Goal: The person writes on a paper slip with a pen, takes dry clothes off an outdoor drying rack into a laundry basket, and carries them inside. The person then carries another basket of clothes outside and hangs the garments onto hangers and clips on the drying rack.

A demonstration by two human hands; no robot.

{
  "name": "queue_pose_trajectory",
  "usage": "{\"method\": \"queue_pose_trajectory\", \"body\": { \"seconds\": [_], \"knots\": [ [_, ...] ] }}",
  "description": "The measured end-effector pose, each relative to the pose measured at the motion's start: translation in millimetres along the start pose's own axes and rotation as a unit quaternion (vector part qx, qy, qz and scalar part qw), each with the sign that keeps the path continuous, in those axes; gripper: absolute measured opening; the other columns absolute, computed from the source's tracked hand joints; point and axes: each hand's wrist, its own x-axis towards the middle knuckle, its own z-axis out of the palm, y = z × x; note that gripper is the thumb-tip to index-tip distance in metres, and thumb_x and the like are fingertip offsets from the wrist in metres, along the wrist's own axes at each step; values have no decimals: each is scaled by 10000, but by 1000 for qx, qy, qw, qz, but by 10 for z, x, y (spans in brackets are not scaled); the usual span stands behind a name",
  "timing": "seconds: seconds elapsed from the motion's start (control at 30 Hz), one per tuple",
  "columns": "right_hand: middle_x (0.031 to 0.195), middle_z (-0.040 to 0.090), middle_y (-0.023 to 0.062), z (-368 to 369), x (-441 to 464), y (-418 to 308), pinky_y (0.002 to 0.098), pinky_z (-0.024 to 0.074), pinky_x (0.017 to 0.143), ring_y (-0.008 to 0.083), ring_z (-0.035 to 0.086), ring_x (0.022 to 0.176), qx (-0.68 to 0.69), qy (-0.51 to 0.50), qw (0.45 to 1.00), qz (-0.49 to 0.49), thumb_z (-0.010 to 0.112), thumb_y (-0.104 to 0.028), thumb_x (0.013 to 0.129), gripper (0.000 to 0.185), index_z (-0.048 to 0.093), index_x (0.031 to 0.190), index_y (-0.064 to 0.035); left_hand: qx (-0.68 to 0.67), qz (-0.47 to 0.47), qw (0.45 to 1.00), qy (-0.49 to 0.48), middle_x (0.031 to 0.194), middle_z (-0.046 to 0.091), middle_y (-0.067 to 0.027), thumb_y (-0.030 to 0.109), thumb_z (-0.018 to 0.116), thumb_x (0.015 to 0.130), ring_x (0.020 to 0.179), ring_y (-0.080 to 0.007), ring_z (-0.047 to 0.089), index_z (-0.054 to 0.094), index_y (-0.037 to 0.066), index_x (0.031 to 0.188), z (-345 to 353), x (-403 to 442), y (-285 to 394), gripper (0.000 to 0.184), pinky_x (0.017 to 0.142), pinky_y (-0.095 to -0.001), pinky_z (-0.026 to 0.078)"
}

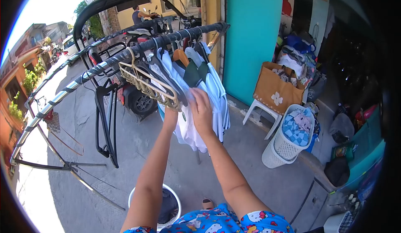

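Several shirts hang close together from a rack bar (146, 45) in front of me. My right hand (201, 108) is closed at the shoulder of a white shirt (190, 130), beside the end of a dark grey hanger (178, 92). My left hand (170, 115) is at the other side of the same shirt, below a beige clip hanger (146, 80); its fingers are hidden by the hanger and cloth. A white shirt with a dark green collar (193, 75) hangs just beyond, near a wooden hanger (180, 57).
Black hangers (106, 120) hang at the rack's left. A white basket (177, 199) with dark cloth stands by my feet. On the right are stacked white laundry baskets (279, 151), a brown bag (275, 89) on a white stool (267, 114), and piled clothes. A vehicle wheel (142, 101) is behind the rack.
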Motion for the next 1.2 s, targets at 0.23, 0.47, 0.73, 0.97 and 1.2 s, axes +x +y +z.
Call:
{"method": "queue_pose_trajectory", "body": {
  "seconds": [0.23, 0.47, 0.73, 0.97, 1.2],
  "knots": [
    [803, 546, 121, 124, -30, 63, 334, 435, 640, 280, 549, 738, 63, -59, 995, 49, 526, 25, 757, 174, 566, 922, -14, -41, 52, 991, 113, 839, 502, -7, 199, 538, 825, 784, -90, 463, 531, 57, 898, 226, -66, 200, 160, 702, -259, 390],
    [782, 537, 73, 485, -308, 315, 272, 460, 659, 151, 561, 751, 289, -67, 921, 251, 459, 56, 795, 158, 534, 933, 31, 102, 83, 970, 206, 729, 530, -40, 112, 625, 757, 677, -92, 510, 509, -21, 807, 153, 5, 128, 184, 556, -249, 404],
    [776, 497, 34, 392, -554, 472, 213, 385, 628, 95, 458, 668, 348, -127, 851, 371, 367, -19, 856, 160, 509, 930, -11, 556, 258, 785, 88, 722, 481, -57, 70, 611, 634, 676, -240, 495, 566, 69, 861, 112, -452, 279, 231, 589, -357, 363],
    [889, 528, 70, 197, -1446, 829, 280, 417, 679, 141, 511, 753, 114, -220, 884, 396, 445, -85, 839, 182, 491, 1002, -19, 470, 69, 877, 72, 753, 520, -91, 101, 556, 735, 722, -237, 525, 524, 48, 964, -56, -948, -496, 238, 635, -326, 388],
    [1056, 501, 150, 212, -1014, 627, 336, 399, 794, 264, 519, 872, 45, -163, 954, 247, 494, -187, 840, 355, 417, 1142, -16, 189, -19, 974, 124, 924, 556, -183, 102, 497, 791, 811, -262, 547, 469, -28, 1047, -247, -562, -646, 288, 697, -334, 413]
  ]
}}
